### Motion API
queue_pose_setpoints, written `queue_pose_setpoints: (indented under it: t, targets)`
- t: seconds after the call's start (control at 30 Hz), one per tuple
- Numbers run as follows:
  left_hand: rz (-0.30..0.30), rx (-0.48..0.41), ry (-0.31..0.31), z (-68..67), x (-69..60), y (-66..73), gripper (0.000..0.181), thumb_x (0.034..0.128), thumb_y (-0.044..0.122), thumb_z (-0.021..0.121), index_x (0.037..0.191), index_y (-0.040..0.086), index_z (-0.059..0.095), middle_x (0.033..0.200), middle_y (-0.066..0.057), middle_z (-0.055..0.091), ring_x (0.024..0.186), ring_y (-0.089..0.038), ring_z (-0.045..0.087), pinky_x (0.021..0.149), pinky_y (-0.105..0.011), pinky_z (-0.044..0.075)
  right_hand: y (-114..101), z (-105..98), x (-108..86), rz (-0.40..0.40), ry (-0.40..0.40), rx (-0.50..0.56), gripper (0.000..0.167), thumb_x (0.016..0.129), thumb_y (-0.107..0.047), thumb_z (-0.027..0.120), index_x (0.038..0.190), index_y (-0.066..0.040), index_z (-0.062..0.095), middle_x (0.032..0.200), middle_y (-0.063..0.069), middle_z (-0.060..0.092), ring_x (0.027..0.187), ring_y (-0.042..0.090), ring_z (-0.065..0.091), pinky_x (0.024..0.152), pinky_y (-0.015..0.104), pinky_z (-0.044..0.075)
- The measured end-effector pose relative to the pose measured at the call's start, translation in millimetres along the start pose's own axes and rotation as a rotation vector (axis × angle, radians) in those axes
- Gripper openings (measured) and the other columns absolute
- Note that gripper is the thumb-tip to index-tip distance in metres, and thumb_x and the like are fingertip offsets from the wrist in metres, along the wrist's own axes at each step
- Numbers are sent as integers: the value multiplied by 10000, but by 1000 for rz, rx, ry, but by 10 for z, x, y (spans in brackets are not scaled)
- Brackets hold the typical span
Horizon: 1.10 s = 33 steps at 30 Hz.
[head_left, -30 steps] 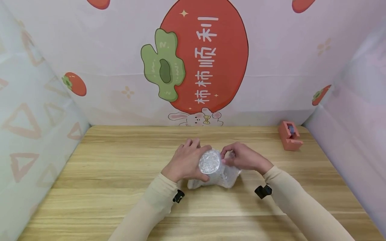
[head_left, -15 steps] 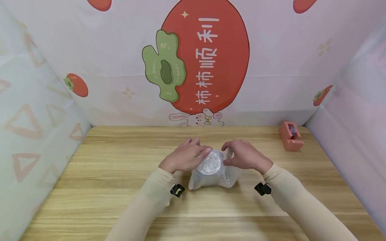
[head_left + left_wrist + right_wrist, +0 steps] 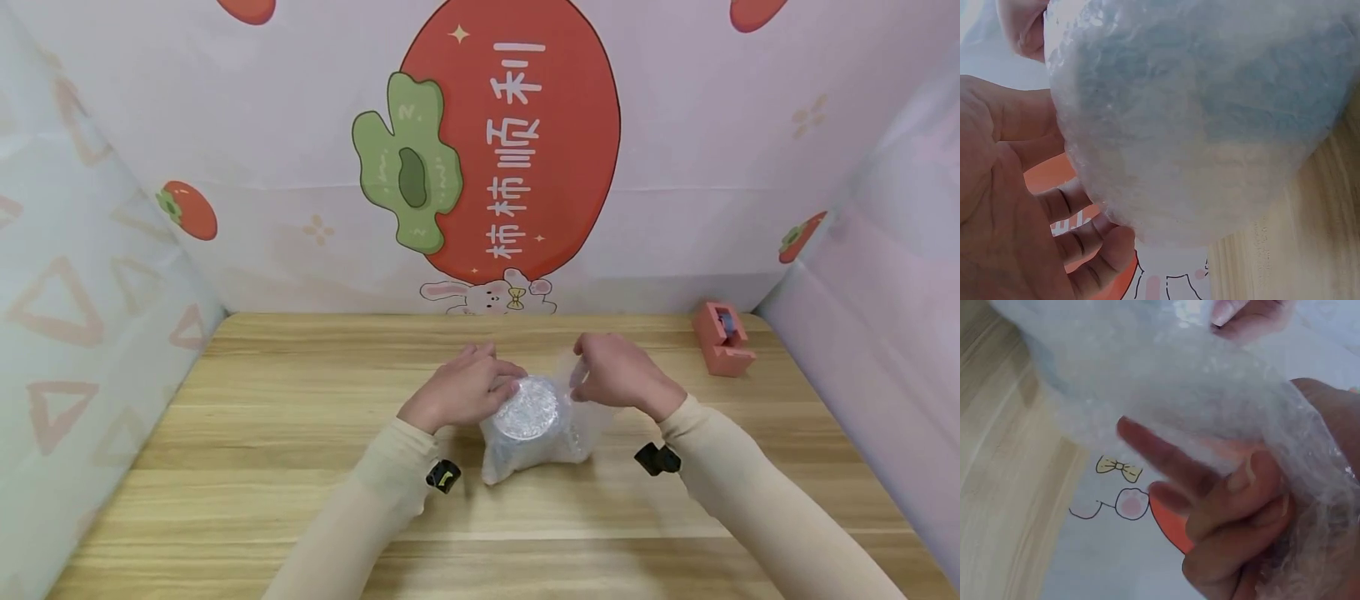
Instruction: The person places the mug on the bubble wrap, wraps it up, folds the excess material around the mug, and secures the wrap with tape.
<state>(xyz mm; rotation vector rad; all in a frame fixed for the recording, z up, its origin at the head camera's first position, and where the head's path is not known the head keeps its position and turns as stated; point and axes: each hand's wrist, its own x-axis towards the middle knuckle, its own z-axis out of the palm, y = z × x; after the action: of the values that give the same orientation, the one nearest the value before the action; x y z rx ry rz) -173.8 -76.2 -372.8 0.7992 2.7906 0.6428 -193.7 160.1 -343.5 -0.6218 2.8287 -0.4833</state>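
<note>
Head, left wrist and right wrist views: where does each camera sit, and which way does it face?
Head: worn on the head, facing forward and down; shows the left hand, right hand, cream cloth sleeves and a round bundle in clear bubble wrap.
Left wrist: worn there, facing the left hand's palm and fingers at the bundle's side.
Right wrist: worn there, facing the right hand's fingers and the wrap; fingertips up top are probably the left hand's.
Shared: head and right wrist views show the printed yellow bow.
</note>
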Motion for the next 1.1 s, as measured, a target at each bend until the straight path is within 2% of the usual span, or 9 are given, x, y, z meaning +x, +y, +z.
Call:
queue_pose_setpoints:
  t: [0.07, 0.13, 0.2, 0.27, 0.37, 0.43, 0.6, 0.83, 1.1]
  targets:
    - [-8, 0, 12, 7, -9, 15, 309, 1028, 273, 593, 1300, 185, 710, 1069, -19, 592, 1071, -221, 494, 979, -460, 450, 1, -29, 23, 35, -1, 6, 208, 773, -93, 782, 705, -74, 586, 596, -70, 450, 564, 126, 467, 502, 286, 394]
    - [-9, -5, 16, 11, -21, 25, 304, 1022, 271, 603, 1290, 181, 716, 1025, -10, 575, 990, -205, 488, 873, -431, 471, 10, -44, 42, 36, 4, 13, 273, 771, -91, 760, 622, -134, 536, 581, -62, 376, 541, 117, 382, 499, 276, 321]
    - [-21, -16, 20, 20, -24, 27, 300, 1015, 274, 613, 1283, 190, 720, 1017, -9, 571, 996, -205, 504, 861, -436, 477, 19, -53, 58, 2, 12, 13, 155, 779, -96, 768, 682, -127, 651, 628, -65, 493, 584, 130, 441, 533, 291, 368]
    - [-34, -35, 26, 30, -21, 29, 296, 1004, 274, 628, 1273, 194, 726, 1058, -19, 591, 1074, -230, 538, 876, -456, 492, 26, -56, 78, -34, 16, 25, 58, 789, -75, 745, 781, -132, 746, 722, -53, 617, 637, 145, 507, 571, 310, 422]
    - [-62, -73, 42, 54, -9, 33, 290, 986, 272, 652, 1255, 202, 734, 1139, -41, 628, 1165, -262, 565, 914, -495, 503, 27, -55, 108, -92, 21, 37, 127, 810, -46, 707, 844, -131, 795, 803, -44, 698, 673, 149, 557, 615, 325, 470]
    - [-83, -108, 56, 70, 1, 47, 280, 976, 266, 666, 1236, 193, 742, 1163, -39, 655, 1151, -253, 584, 910, -485, 512, 21, -58, 124, -126, 19, 43, 144, 826, -37, 698, 828, -140, 798, 789, -53, 701, 667, 142, 560, 619, 331, 477]
    - [-146, -205, 87, 119, 18, 98, 248, 952, 243, 689, 1176, 168, 765, 1031, -4, 634, 905, -169, 572, 727, -368, 499, -9, -71, 137, -189, 11, 34, 159, 839, -38, 705, 826, -157, 809, 802, -57, 721, 695, 116, 599, 653, 348, 513]
    - [-228, -312, 121, 167, 30, 163, 222, 936, 236, 704, 1132, 159, 774, 1022, 1, 623, 900, -170, 556, 696, -344, 465, -52, -76, 144, -229, -15, 38, 165, 852, -22, 702, 871, -133, 822, 863, -39, 743, 762, 127, 656, 694, 365, 552]
    - [-253, -407, 130, 214, 56, 119, 228, 912, 234, 727, 1117, 141, 766, 944, -7, 601, 842, -193, 546, 640, -326, 454, -97, -65, 134, -258, -23, 40, 152, 850, -34, 701, 848, -134, 816, 807, -49, 728, 702, 116, 627, 655, 340, 537]
